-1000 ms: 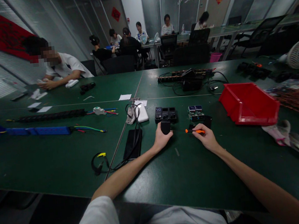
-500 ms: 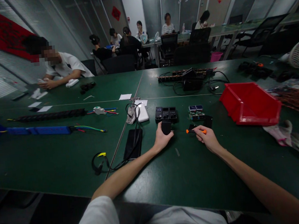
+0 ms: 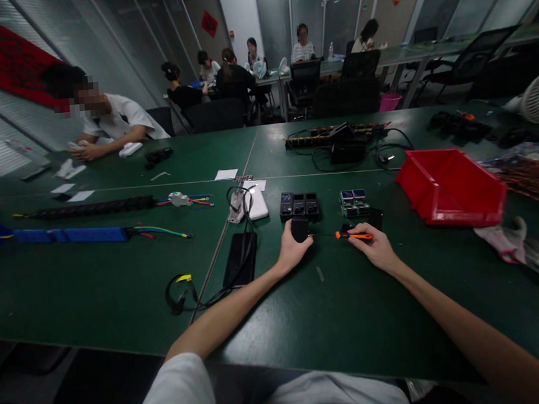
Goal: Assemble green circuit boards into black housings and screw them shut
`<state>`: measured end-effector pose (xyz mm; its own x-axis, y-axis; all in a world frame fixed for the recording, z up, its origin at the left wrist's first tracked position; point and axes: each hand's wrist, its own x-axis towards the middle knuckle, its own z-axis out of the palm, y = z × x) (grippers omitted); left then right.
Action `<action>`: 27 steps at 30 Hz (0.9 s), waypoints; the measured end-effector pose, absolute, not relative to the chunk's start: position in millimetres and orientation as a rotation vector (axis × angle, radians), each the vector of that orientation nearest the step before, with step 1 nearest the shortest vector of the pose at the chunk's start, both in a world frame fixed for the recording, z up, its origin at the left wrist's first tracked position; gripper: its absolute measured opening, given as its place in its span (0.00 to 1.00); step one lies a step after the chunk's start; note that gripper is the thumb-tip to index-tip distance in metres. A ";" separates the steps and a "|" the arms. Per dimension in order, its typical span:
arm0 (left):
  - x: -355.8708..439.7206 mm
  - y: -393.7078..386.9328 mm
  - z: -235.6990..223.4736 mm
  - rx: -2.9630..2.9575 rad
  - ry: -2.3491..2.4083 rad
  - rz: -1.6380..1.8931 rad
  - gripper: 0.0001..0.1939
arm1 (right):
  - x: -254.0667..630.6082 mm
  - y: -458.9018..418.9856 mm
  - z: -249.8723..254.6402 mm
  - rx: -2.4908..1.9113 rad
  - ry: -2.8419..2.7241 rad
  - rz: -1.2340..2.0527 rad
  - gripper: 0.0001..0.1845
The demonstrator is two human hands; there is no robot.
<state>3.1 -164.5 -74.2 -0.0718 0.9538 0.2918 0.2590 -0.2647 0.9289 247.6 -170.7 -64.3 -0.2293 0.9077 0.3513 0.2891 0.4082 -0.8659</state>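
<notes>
My left hand (image 3: 291,251) grips a small black box-shaped part (image 3: 299,229) and holds it on the green table (image 3: 116,284). My right hand (image 3: 372,247) is closed round an orange-handled screwdriver (image 3: 353,236). Its thin shaft runs left and its tip meets the side of the black part. Just beyond my hands lie a black block of several modules (image 3: 299,205) and a pair of small blue-topped modules (image 3: 353,201).
A red bin (image 3: 450,185) stands to the right, with grey gloves (image 3: 513,240) near it. A black phone (image 3: 240,258), cables and a white device (image 3: 256,204) lie to the left. Blue and black cable strips lie far left. Another person sits at the back left; others sit further away.
My right hand has turned a little on the screwdriver handle. My left hand and the black part have stayed where they were.
</notes>
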 end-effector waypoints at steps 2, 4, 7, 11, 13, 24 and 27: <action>3.4 -164.2 -74.0 1.556 1.329 1.370 0.21 | 246.8 -170.3 -64.5 -1.004 -1.752 0.835 0.09; 3.4 -164.1 -73.9 1.556 1.333 1.374 0.21 | 245.7 -170.9 -63.4 -0.970 -1.754 0.825 0.08; 3.5 -164.5 -73.3 1.557 1.336 1.385 0.21 | 244.4 -173.1 -60.1 -0.962 -1.733 0.821 0.08; 4.1 -165.6 -71.4 1.539 1.329 1.383 0.21 | 242.8 -176.8 -56.7 -1.016 -1.626 0.983 0.10; 4.3 -166.0 -70.8 1.530 1.323 1.382 0.21 | 240.9 -177.6 -57.2 -1.009 -1.481 1.148 0.13; 3.2 -164.8 -75.1 1.537 1.333 1.372 0.22 | 238.2 -174.9 -66.8 -1.109 -1.369 1.330 0.15; 3.2 -165.7 -73.7 1.541 1.338 1.367 0.22 | 238.3 -176.8 -62.1 -1.124 -1.447 1.220 0.15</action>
